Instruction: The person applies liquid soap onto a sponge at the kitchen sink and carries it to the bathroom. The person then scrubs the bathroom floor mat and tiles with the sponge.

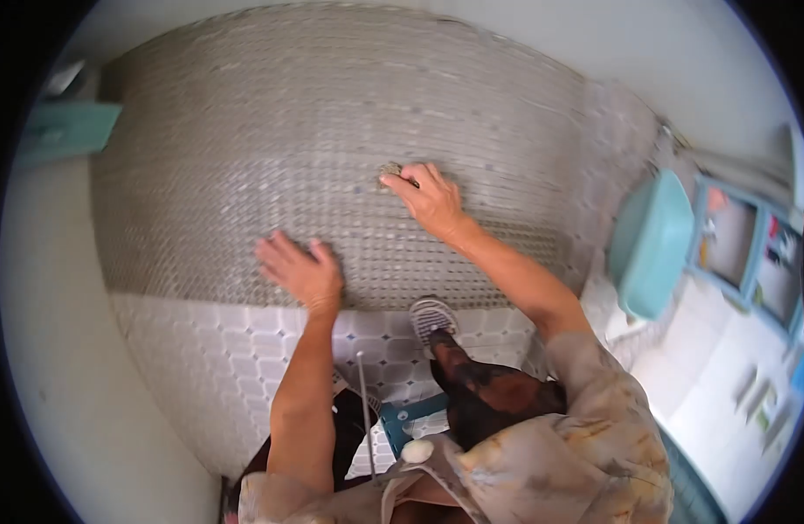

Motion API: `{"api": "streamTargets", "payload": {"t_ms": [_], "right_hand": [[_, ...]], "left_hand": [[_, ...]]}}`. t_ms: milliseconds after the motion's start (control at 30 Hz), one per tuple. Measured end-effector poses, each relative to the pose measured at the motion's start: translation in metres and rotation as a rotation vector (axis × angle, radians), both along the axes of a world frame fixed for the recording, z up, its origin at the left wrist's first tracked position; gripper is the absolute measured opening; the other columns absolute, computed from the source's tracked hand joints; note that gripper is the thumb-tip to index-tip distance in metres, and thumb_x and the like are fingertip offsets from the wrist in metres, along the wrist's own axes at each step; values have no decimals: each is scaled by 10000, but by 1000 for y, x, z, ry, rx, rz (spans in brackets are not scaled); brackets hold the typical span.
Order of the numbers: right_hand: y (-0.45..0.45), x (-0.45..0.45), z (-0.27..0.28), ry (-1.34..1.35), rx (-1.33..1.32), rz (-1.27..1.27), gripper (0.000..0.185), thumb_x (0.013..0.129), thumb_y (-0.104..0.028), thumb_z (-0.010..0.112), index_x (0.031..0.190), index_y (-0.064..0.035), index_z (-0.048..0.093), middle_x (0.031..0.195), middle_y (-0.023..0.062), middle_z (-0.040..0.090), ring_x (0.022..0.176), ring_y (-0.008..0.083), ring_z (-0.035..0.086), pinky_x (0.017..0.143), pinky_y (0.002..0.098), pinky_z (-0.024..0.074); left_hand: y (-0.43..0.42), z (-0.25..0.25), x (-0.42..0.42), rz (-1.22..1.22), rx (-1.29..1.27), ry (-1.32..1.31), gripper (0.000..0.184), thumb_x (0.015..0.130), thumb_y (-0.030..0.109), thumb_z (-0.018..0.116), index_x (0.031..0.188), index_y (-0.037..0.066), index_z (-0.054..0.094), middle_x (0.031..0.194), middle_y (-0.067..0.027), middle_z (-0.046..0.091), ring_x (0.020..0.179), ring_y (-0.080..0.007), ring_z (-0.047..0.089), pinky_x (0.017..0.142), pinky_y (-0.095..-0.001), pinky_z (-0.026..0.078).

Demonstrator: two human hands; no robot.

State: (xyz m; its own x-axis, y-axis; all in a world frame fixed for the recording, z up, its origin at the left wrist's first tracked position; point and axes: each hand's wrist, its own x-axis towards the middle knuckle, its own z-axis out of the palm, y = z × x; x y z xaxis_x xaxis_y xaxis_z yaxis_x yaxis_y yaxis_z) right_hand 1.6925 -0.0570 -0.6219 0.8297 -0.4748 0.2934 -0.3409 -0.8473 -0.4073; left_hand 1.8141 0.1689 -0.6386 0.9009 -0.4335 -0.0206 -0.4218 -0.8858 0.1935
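A wide grey-beige mat (349, 113) with a rib-like woven texture covers much of the patterned floor. My right hand (432, 203) is closed round a small, rough, brownish scouring pad (389, 172) at the middle of the mat. Part of the pad is hidden by the fingers. To the left and nearer to me, my left hand (304, 272) lies with its fingers spread on the mat, slightly blurred and holding nothing.
My shoe (433, 320) rests at the mat's near edge, on the tiles (236, 349). Beneath me is a teal stool (410, 415). A teal basin (653, 244) leans at the right, beside a blue-framed shelf (725, 231). A green object (74, 128) juts in at left.
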Motion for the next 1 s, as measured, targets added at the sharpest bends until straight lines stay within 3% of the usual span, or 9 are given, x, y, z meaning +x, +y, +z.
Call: {"api": "streamTargets", "payload": {"t_ms": [67,200,267,467,567,667,767,867,1000], "right_hand": [[-24,-38,-5,49,-144,-94,308,796,-96,661,1062,-242,712,939,-4,599,864,233,583,663,344,517],[-84,-155,-10,331,-197,-580,290,845,-120,633,1094,-259,687,966,38,604,880,287,573,724,420,509],[-115,-202,-25,343,-319,-759,222,884,-171,610,1082,-239,685,989,69,607,892,309,586,733,452,504],[-206,-171,-37,437,-231,-1141,224,907,-181,589,1106,-166,691,921,180,643,948,361,612,806,479,495],[-252,-148,-20,429,-86,-1117,253,885,-153,594,1126,-106,655,1036,169,631,1005,346,606,790,486,510],[-311,-133,-36,-20,-341,-963,306,871,-119,602,1175,-106,634,1089,176,632,1056,349,597,834,486,503],[-340,-122,-40,144,-475,-586,327,880,-143,591,1199,-74,614,1129,183,631,1068,360,588,865,492,488],[-318,-122,-24,306,-199,-762,334,907,-205,545,1186,-33,610,1176,198,618,1071,367,585,864,502,479],[-265,-162,-26,182,327,-1077,368,948,-268,492,1188,-6,586,1176,250,583,1057,402,574,850,520,465]], "left_hand": [[6,-5,0,-21,17,-29,721,955,423,441,1485,-39,282,1565,-295,187,1470,-442,124,1175,-562,86],[4,-9,1,-49,-12,-70,722,978,465,405,1489,-30,281,1564,-288,199,1464,-443,137,1172,-558,100],[5,-9,2,-52,-12,-79,725,980,473,394,1492,-27,277,1566,-288,192,1464,-445,133,1168,-564,105],[5,-8,2,-37,5,-55,727,974,463,403,1502,-17,261,1583,-268,160,1473,-434,114,1169,-574,105],[4,-8,3,-30,-5,-64,730,977,463,403,1508,-14,251,1591,-253,153,1476,-429,108,1172,-569,98],[4,-9,2,-35,-12,-62,724,982,464,396,1508,-13,253,1589,-258,152,1475,-433,108,1172,-569,95],[4,-7,1,-36,-12,-52,723,984,463,398,1507,-15,256,1586,-266,154,1473,-438,106,1171,-571,93],[0,-1,4,-22,-14,-31,730,985,477,393,1502,-21,259,1578,-280,160,1471,-444,106,1170,-571,84],[8,-3,-1,-52,-24,-4,748,985,515,380,1501,-13,259,1561,-312,172,1466,-453,115,1167,-572,80]]}}
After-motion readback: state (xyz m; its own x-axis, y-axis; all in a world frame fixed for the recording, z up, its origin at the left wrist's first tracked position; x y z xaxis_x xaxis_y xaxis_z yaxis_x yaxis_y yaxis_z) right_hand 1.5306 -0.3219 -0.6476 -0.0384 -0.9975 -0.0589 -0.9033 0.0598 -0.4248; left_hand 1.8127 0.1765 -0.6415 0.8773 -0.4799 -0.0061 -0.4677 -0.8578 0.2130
